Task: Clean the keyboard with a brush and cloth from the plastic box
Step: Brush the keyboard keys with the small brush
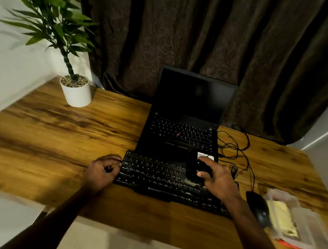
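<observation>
Head camera view, looking down at a wooden desk (pixel 60 135). A black external keyboard (pixel 155 174) lies near the front edge, just in front of an open black laptop (pixel 182 129) whose screen is dark.

The left hand (pixel 102 170) rests at the keyboard's left end, fingers curled loosely inward into a half-closed fist, touching or nearly touching the keyboard's left edge. Whether it holds anything cannot be told; nothing shows in it.

The right hand (pixel 216 177) is over the right part of the keyboard, fingers partly spread, thumb and fingers closed around the dark handle of a brush (pixel 191 173). The brush's dark, blurred bristles point down onto the keys near the right-centre of the keyboard. A small pale patch lies on the keys just below the bristles; what it is cannot be told.

To the right of the keyboard sits a black mouse (pixel 260 208), and just beyond it, at the desk's right edge, a clear plastic box (pixel 296 223), blurred, with something pale yellow (pixel 281 218) inside that may be the cloth. A tangle of dark cables (pixel 233 149) lies right of the laptop.

At the far left corner stands a potted plant (pixel 75 90) in a white pot. A dark brown curtain (pixel 205 39) hangs behind the desk.
</observation>
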`<state>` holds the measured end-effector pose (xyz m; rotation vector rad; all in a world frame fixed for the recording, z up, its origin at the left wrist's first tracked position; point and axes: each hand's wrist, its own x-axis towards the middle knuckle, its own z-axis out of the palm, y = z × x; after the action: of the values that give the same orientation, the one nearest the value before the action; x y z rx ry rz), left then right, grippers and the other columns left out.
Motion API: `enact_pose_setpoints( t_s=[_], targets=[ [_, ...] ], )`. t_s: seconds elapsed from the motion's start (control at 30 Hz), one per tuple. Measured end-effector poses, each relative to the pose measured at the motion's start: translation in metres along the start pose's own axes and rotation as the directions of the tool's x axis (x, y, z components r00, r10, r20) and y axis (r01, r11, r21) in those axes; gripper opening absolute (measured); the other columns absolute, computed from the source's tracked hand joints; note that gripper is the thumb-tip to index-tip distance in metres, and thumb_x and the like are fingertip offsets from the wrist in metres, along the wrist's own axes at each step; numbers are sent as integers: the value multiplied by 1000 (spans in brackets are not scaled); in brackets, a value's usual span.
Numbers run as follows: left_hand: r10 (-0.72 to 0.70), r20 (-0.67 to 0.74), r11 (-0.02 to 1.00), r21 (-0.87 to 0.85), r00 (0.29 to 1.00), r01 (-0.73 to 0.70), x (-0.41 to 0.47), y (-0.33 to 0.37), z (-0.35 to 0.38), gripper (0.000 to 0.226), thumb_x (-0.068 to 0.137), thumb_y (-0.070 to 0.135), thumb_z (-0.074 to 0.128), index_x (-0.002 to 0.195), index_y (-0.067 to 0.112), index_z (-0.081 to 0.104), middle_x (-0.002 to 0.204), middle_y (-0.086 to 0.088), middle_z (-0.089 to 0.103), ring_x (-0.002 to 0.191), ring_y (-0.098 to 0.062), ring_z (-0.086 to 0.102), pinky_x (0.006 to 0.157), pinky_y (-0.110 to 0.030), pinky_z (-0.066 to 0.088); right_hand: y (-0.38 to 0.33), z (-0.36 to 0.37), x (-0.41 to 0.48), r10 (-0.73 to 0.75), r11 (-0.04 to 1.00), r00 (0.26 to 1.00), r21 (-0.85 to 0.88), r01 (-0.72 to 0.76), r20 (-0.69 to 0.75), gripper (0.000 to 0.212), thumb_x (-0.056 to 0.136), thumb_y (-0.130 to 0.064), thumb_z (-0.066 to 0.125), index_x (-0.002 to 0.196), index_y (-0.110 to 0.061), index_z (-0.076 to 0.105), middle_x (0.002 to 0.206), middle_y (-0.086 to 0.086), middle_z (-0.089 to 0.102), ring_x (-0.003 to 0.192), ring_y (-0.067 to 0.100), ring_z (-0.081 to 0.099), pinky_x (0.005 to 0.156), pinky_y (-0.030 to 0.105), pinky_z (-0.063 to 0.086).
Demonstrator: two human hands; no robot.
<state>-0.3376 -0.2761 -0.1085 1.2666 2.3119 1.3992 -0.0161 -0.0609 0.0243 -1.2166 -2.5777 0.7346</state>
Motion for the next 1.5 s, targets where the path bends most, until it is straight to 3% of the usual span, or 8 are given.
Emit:
enact_pose_setpoints(
  t_s=[0.13,0.4,0.77,0.83,1.0,1.17,1.27,1.5],
  targets=[
    [-30,25,999,17,999,30,0,2,-2,12,84,35,71,92,28,77,108,16,71,99,-2,67,86,-21,52,-11,11,3,-33,994,999,103,32,4,45,92,-18,68,134,-31,57,106,-1,65,75,10,67,63,28,62],
    [-36,-8,999,23,999,36,-2,7,-3,33,78,56,56,91,32,76,108,19,71,98,0,67,84,-24,53,30,-6,-9,75,997,997,19,-75,-1,51,91,-42,63,135,-55,43,115,5,62,94,25,65,76,47,61],
    [-92,21,995,43,996,91,-4,20,-5,14,83,30,72,90,19,79,106,14,70,92,1,63,79,3,37,5,10,-10,64,995,998,79,-63,-19,48,94,-30,65,136,-46,49,114,2,56,110,24,51,87,36,52],
    [-102,28,994,48,994,101,-4,20,-4,7,85,16,75,91,17,78,107,11,70,94,-4,65,79,4,36,10,4,-10,75,996,997,50,-74,-33,50,93,-34,65,131,-58,44,111,0,56,103,26,58,83,42,59],
    [-88,29,994,73,996,85,-4,19,-8,16,84,36,69,95,27,77,110,19,69,96,-3,65,80,-22,51,20,-13,-10,74,993,995,-84,-80,-69,49,95,-28,64,140,-37,47,97,2,63,60,10,56,60,28,58],
    [-39,38,998,56,999,37,-4,12,-7,30,80,48,55,90,29,76,110,18,70,100,-3,66,89,-30,54,-2,7,-7,61,998,998,3,-61,-29,49,95,-35,62,136,-53,43,114,6,55,105,18,53,89,41,56],
    [-51,40,997,58,998,49,-3,12,-7,29,81,43,59,92,25,77,110,16,70,101,-6,67,89,-30,54,-5,22,-1,-24,999,1000,32,23,13,50,91,-43,61,127,-69,37,114,6,58,101,22,61,82,44,61],
    [-55,45,998,44,997,53,-5,11,-9,32,82,46,58,94,25,78,111,14,71,100,-6,68,88,-31,55,12,-3,1,35,999,996,-38,-39,-78,47,95,-25,64,137,-37,49,108,5,65,81,11,62,65,22,56]
  ],
)
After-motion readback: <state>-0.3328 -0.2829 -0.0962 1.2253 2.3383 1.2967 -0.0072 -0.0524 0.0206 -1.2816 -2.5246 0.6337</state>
